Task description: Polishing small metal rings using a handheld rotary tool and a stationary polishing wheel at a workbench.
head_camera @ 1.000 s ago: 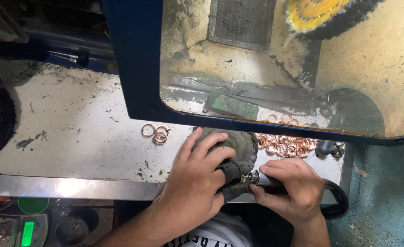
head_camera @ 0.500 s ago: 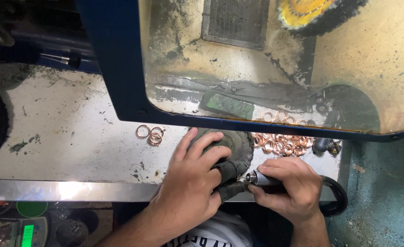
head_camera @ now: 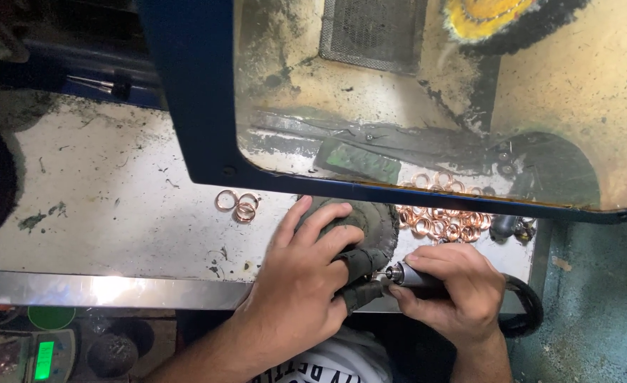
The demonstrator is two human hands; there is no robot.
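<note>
Hands busy at the dirty bench.

Three loose copper rings [head_camera: 237, 206] lie left and have not moved. My left hand [head_camera: 306, 284] still presses the dark cloth pad [head_camera: 359, 230], maybe pinching a ring; I cannot tell. My right hand [head_camera: 452, 291] stays clenched round the small grinder [head_camera: 409, 275], the ring pile [head_camera: 445, 223] behind.

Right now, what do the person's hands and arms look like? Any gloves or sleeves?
Left hand and right hand are both bare: no gloves, rings or watch show. The forearms are bare too, with no sleeves. The fingers have short nails.
</note>
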